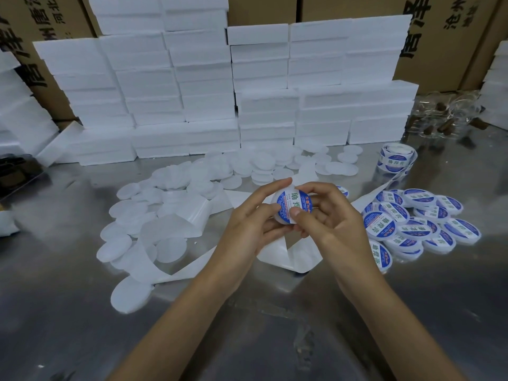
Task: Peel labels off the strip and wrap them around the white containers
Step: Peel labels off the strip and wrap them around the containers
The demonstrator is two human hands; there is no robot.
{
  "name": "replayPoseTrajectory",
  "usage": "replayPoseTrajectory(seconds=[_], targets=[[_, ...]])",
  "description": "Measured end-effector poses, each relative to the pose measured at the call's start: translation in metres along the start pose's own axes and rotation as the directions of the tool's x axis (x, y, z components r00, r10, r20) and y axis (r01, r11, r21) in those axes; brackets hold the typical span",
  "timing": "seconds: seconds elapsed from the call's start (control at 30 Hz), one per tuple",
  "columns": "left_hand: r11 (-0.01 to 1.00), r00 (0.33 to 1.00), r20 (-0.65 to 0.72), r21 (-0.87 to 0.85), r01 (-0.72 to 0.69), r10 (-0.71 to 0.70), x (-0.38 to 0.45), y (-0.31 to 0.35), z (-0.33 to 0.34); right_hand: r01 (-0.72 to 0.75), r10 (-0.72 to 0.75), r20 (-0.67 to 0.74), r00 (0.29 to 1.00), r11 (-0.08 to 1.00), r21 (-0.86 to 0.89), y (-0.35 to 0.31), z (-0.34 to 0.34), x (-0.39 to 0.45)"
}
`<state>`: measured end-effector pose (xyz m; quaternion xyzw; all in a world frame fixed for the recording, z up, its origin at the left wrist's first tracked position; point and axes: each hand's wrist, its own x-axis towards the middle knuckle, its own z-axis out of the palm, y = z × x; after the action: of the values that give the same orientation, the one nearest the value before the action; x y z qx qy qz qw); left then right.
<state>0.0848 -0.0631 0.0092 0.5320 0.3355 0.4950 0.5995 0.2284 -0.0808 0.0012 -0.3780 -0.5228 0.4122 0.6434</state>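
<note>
Hands meet above the middle of the desk (275,312), where I hold one white container (286,213) up between them. My left hand (247,224) curls round its left side, with the forefinger stretched over the top rim and the thumb pressing on the face. My right hand (327,215) grips the right side, fingers bent over the upper edge and thumb tip pressed on the lower part of the round blue-and-white label (295,200) that covers the face turned toward me. Beneath my hands the bare white backing strip (288,257) loops and trails across the steel, running left toward a loose curl (192,215) and right toward the far right corner, where a roll of unused labels (395,159) lies on its side. Toward the right edge a heap of labelled containers (417,224) rests, overlapping one another, blue print facing up. Toward the left edge and on to the far middle, plain white lids or containers (170,204) lie scattered and partly stacked; I cannot tell which they are. Along the far edge stands a wall of stacked white foam boxes (209,86), with brown cartons (450,37) printed in black characters behind it. Beside the foam wall, at the far right, sits a clear plastic bag (445,116) holding small brown pieces.
</note>
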Motion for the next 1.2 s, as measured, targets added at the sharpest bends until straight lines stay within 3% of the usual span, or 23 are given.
replayPoseTrajectory(seconds=[0.33,0.43,0.53,0.7,0.83,0.93,1.07,1.2], targets=[[0.973,0.988,-0.057,0.189,-0.133,0.146,-0.007,0.000,0.007,0.017,-0.019,-0.014,1.000,0.996,-0.083,0.002,0.003,-0.001],[0.922,0.962,-0.125,0.338,-0.190,0.244,-0.006,-0.002,0.004,-0.005,0.008,0.035,0.999,0.995,-0.104,0.004,0.004,-0.001],[0.852,0.928,-0.180,0.482,-0.206,0.326,-0.005,-0.005,0.000,0.018,0.009,0.099,0.995,0.962,-0.271,0.009,0.005,-0.004],[0.794,0.890,-0.235,0.575,-0.197,0.391,-0.002,-0.006,-0.005,0.142,-0.044,0.175,0.984,0.787,-0.600,0.018,0.006,-0.009],[0.803,0.887,-0.253,0.566,-0.189,0.387,-0.001,-0.004,-0.002,0.209,-0.110,0.192,0.975,0.743,-0.636,0.020,0.006,-0.009],[0.815,0.882,-0.274,0.550,-0.183,0.383,-0.001,-0.002,-0.001,0.287,-0.162,0.240,0.957,0.649,-0.705,0.025,0.006,-0.009],[0.954,0.898,-0.379,0.272,-0.124,0.225,0.000,0.003,-0.006,0.151,-0.109,0.103,0.989,0.717,-0.680,0.026,-0.004,-0.001],[0.991,0.914,-0.399,0.131,-0.027,0.077,0.000,0.004,-0.007,0.150,-0.076,0.137,0.988,0.709,-0.690,0.025,-0.003,-0.005]])
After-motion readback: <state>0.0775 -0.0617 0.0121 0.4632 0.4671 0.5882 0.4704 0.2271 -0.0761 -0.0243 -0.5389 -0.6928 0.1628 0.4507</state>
